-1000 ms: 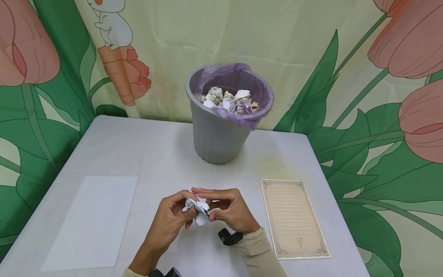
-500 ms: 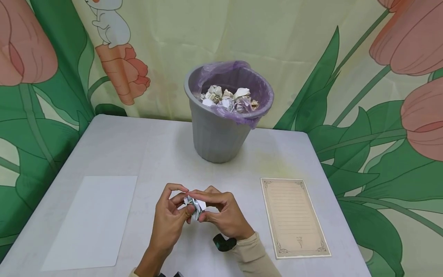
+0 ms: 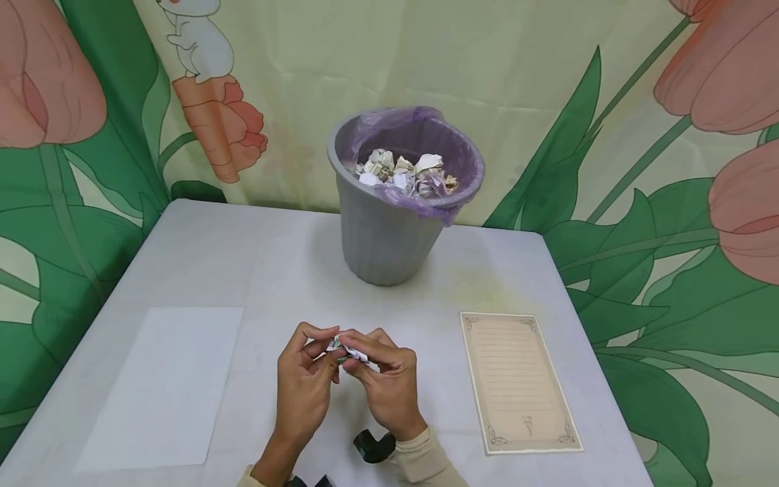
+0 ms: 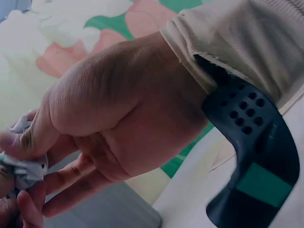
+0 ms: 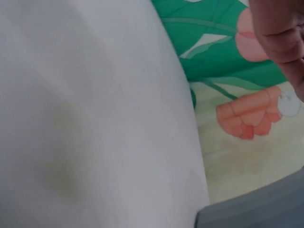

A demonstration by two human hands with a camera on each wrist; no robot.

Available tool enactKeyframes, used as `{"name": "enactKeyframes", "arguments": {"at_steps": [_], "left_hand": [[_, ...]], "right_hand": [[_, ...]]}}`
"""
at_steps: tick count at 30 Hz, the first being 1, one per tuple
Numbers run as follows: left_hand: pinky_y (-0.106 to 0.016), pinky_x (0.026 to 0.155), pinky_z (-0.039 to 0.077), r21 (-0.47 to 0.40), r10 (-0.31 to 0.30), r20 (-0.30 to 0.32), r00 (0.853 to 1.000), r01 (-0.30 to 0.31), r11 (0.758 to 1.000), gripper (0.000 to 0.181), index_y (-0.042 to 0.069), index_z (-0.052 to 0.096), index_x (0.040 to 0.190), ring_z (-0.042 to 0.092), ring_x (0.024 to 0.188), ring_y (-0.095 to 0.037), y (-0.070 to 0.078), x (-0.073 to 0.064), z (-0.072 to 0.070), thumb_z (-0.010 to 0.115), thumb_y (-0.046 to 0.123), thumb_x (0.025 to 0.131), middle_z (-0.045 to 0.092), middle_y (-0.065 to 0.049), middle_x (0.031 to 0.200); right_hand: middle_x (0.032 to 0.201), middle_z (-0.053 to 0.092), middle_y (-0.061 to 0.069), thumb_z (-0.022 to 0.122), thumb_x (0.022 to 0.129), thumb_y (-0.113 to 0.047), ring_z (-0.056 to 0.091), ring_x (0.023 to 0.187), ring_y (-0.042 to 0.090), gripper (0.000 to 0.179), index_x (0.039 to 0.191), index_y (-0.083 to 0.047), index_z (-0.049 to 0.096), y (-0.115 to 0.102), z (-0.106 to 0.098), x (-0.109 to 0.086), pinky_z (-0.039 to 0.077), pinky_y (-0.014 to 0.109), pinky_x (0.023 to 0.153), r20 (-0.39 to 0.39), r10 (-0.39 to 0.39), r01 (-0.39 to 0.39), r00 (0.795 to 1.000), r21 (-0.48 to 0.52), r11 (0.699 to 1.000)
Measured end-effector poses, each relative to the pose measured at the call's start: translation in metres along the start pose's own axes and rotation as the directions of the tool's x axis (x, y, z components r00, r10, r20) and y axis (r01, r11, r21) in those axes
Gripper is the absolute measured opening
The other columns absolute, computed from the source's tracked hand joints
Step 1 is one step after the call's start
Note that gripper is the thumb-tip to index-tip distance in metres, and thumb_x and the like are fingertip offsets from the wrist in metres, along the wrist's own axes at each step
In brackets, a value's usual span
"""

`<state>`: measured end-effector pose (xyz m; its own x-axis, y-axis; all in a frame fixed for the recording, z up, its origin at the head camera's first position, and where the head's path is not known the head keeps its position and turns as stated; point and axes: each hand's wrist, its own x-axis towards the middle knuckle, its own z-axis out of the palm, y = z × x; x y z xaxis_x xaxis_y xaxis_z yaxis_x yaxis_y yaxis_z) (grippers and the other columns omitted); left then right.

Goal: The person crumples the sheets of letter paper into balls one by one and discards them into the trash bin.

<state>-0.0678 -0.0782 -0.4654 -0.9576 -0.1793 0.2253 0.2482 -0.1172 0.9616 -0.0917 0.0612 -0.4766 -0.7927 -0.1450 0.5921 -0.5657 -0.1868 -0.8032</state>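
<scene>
A small crumpled ball of white paper (image 3: pixel 353 352) with green marks is held between both hands in the head view. My left hand (image 3: pixel 303 389) pinches it from the left with thumb and curled fingers. From the right, my right hand (image 3: pixel 392 385) grips the same paper, its thumb below and fingers over the top. The fingers hide much of the ball. In the left wrist view, part of the crumpled paper (image 4: pixel 29 172) shows among fingertips at the left edge. Only some blurred fingers (image 5: pixel 280 35) appear in the right wrist view, at the upper right.
A grey bin (image 3: pixel 389 243) with a purple liner stands at the back, holding several crumpled papers (image 3: pixel 404 174). A plain white sheet (image 3: pixel 164 385) lies left on the white table (image 3: pixel 292 264); a lined beige sheet (image 3: pixel 520 382) with an ornate border lies right.
The crumpled paper has become more compact and more covered by the fingers. My right hand has turned more upright and its wrist has shifted left, closer to the left hand.
</scene>
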Motion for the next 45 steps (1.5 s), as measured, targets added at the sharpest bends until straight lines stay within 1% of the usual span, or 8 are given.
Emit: {"name": "enactKeyframes", "arguments": {"at_steps": [4, 9, 11, 16, 21, 29, 35, 45], "left_hand": [[-0.024, 0.061, 0.057, 0.027, 0.033, 0.088, 0.996, -0.036, 0.999, 0.048, 0.002, 0.061, 0.135, 0.067, 0.087, -0.01, -0.002, -0.003, 0.001, 0.076, -0.009, 0.091, 0.072, -0.008, 0.13], [-0.02, 0.065, 0.056, 0.188, 0.179, 0.115, 0.977, -0.199, 0.962, 0.082, 0.013, 0.059, 0.147, 0.063, 0.095, -0.011, -0.011, -0.009, 0.003, 0.093, -0.002, 0.073, 0.068, -0.009, 0.134], [-0.018, 0.064, 0.054, 0.243, 0.243, 0.103, 0.965, -0.261, 0.934, 0.085, 0.013, 0.06, 0.147, 0.062, 0.09, -0.011, -0.013, -0.009, 0.004, 0.094, -0.001, 0.07, 0.07, -0.01, 0.132], [-0.015, 0.065, 0.053, 0.278, 0.322, 0.12, 0.939, -0.343, 0.897, 0.08, 0.008, 0.06, 0.147, 0.058, 0.083, -0.011, -0.015, -0.008, 0.002, 0.09, -0.005, 0.074, 0.072, -0.013, 0.128], [-0.017, 0.071, 0.056, 0.202, 0.28, 0.151, 0.948, -0.307, 0.93, 0.067, 0.008, 0.061, 0.146, 0.059, 0.09, -0.012, -0.013, -0.008, -0.001, 0.082, -0.008, 0.085, 0.071, -0.013, 0.126], [-0.019, 0.086, 0.06, 0.083, 0.203, 0.142, 0.969, -0.216, 0.973, 0.041, 0.003, 0.068, 0.129, 0.069, 0.108, -0.01, -0.009, -0.008, -0.006, 0.075, -0.01, 0.09, 0.073, -0.012, 0.131], [-0.02, 0.073, 0.06, 0.083, 0.176, 0.111, 0.978, -0.185, 0.979, 0.033, -0.003, 0.066, 0.117, 0.068, 0.088, -0.007, -0.007, -0.009, -0.004, 0.077, -0.01, 0.087, 0.072, -0.002, 0.108], [-0.021, 0.064, 0.055, 0.047, 0.17, 0.051, 0.984, -0.173, 0.984, 0.025, -0.009, 0.069, 0.112, 0.064, 0.083, -0.005, -0.006, -0.01, 0.002, 0.073, -0.016, 0.089, 0.073, 0.009, 0.11]], "right_hand": [[0.113, 0.08, 0.004, 0.075, 0.094, -0.014, 0.072, 0.105, 0.009, 0.04, 0.127, 0.009, 0.072, -0.005, -0.001, 0.001, 0.061, 0.021, 0.087, -0.064, 0.189, -0.181, 0.98, 0.113, 0.977], [0.127, 0.077, 0.006, 0.078, 0.096, -0.017, 0.073, 0.116, 0.017, 0.048, 0.135, 0.009, 0.067, -0.012, 0.006, 0.0, 0.064, 0.028, 0.087, -0.146, 0.444, -0.403, 0.884, 0.245, 0.882], [0.13, 0.076, 0.009, 0.077, 0.097, -0.015, 0.071, 0.119, 0.019, 0.047, 0.136, 0.009, 0.066, -0.014, 0.007, -0.001, 0.064, 0.028, 0.087, -0.147, 0.472, -0.427, 0.869, 0.257, 0.867], [0.137, 0.071, 0.018, 0.073, 0.101, -0.013, 0.072, 0.123, 0.019, 0.044, 0.14, 0.006, 0.065, -0.014, 0.001, -0.001, 0.063, 0.028, 0.092, -0.085, 0.398, -0.379, 0.913, 0.18, 0.908], [0.142, 0.065, 0.023, 0.064, 0.106, -0.024, 0.069, 0.128, 0.018, 0.048, 0.14, 0.009, 0.062, -0.012, -0.016, 0.0, 0.06, 0.027, 0.1, 0.041, 0.28, -0.283, 0.959, 0.108, 0.953], [0.13, 0.075, 0.01, 0.073, 0.1, -0.02, 0.073, 0.121, 0.018, 0.053, 0.131, 0.021, 0.06, -0.011, -0.026, 0.009, 0.062, 0.027, 0.093, 0.161, 0.286, -0.32, 0.945, 0.258, 0.912], [0.126, 0.078, 0.01, 0.075, 0.098, -0.014, 0.075, 0.119, 0.022, 0.051, 0.126, 0.026, 0.059, -0.015, -0.023, 0.01, 0.063, 0.031, 0.093, 0.185, 0.283, -0.331, 0.941, 0.328, 0.885], [0.121, 0.08, 0.008, 0.076, 0.095, -0.001, 0.077, 0.115, 0.021, 0.042, 0.119, 0.03, 0.06, -0.019, -0.011, 0.005, 0.063, 0.031, 0.092, 0.063, 0.251, -0.258, 0.966, 0.321, 0.911]]}}
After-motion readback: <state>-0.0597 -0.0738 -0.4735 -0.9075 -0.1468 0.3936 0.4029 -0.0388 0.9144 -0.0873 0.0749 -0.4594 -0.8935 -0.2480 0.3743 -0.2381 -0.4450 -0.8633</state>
